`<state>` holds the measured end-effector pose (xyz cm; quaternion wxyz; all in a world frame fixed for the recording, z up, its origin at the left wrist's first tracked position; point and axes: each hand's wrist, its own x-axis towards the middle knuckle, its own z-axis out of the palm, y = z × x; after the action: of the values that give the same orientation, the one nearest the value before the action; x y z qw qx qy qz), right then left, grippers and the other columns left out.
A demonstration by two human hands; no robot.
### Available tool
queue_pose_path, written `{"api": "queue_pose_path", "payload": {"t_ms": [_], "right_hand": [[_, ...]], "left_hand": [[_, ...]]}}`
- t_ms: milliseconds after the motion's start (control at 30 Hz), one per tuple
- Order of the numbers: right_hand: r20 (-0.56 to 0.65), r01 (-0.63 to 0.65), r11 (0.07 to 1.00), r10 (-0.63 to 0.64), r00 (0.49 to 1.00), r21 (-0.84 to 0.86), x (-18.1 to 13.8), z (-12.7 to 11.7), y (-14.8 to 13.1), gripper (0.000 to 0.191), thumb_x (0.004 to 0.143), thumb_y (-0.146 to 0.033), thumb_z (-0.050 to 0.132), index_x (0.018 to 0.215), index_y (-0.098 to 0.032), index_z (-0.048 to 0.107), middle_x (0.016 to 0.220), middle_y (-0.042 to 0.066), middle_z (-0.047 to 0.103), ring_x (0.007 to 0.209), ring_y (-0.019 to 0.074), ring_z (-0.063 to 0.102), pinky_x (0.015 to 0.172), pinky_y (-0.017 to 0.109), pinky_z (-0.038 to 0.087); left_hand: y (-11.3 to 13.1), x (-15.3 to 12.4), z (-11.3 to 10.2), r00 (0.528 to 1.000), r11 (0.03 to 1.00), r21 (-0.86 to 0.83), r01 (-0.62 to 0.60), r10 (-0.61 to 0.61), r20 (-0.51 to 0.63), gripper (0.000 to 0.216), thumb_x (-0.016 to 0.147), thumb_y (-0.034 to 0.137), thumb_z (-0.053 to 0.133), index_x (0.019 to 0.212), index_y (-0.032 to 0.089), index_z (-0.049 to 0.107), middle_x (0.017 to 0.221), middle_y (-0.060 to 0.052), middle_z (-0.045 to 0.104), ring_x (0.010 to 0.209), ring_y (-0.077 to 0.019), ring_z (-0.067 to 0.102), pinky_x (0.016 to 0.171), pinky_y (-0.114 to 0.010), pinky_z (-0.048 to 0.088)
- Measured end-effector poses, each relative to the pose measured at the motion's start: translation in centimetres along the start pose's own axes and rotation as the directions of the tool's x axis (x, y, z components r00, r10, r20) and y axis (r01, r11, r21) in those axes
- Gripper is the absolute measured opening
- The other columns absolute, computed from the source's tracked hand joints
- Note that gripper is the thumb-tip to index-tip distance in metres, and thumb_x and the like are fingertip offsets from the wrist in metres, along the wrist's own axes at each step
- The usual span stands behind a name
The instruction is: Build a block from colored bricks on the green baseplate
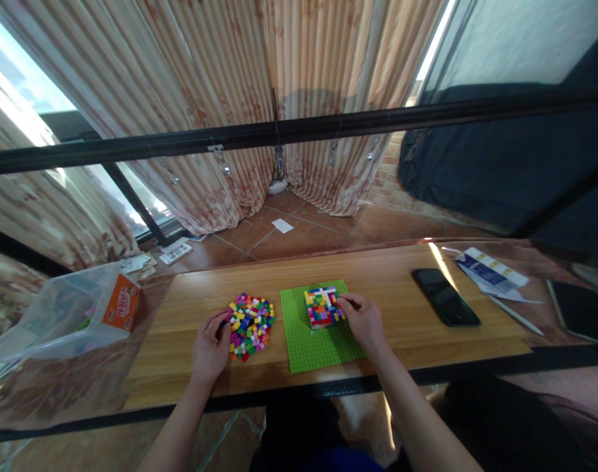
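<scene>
A green studded baseplate [301, 351] lies on the wooden board, bearing a low square block of many-coloured toy bricks [321, 307]. My right hand [365, 320] reaches over the plate's right side, thumb and fingers pinched together at the block's right edge. Whatever is between those fingertips is hidden. Left of the plate is a loose pile of small coloured bricks [252, 324]. Against the pile's left edge rests my left hand [211, 344], its fingers curled together beside the bricks; what they hold, if anything, is too small to make out.
On the right of the wooden board [181, 298] lies a black phone [445, 296]. Beyond it are a printed packet [493, 270], a white pen [518, 316] and a dark tablet-like object [581, 311]. A clear plastic box [77, 311] stands at left. A dark rail [309, 131] crosses ahead.
</scene>
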<state>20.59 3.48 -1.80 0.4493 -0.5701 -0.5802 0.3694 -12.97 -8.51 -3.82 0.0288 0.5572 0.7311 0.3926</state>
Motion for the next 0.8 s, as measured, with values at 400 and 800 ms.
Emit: {"api": "queue_pose_path", "payload": {"t_ms": [400,800], "right_hand": [[-0.019,-0.001,0.998,0.002,1.000,0.069,-0.04,0.46,-0.27,0.030,0.074,-0.043,0.064,0.086,-0.019,0.076,0.082,0.007,0.078,0.075,0.0228,0.071,0.071,0.035,0.056],[0.013,0.067,0.997,-0.067,0.998,-0.043,-0.24,-0.19,0.47,0.029,0.080,-0.041,0.059,0.089,-0.020,0.076,0.089,0.008,0.078,0.080,0.0237,0.070,0.076,0.036,0.054]], "left_hand": [[-0.26,0.02,0.08,1.000,1.000,-0.007,-0.003,0.003,0.003,0.030,0.089,0.039,0.049,0.102,0.021,0.068,0.115,-0.010,0.069,0.110,-0.0258,0.064,0.105,-0.046,0.049],[-0.03,0.12,0.01,1.000,1.000,0.008,-0.016,0.016,-0.002,0.031,0.089,0.040,0.048,0.103,0.020,0.068,0.115,-0.011,0.069,0.110,-0.0269,0.064,0.105,-0.047,0.048]]}}
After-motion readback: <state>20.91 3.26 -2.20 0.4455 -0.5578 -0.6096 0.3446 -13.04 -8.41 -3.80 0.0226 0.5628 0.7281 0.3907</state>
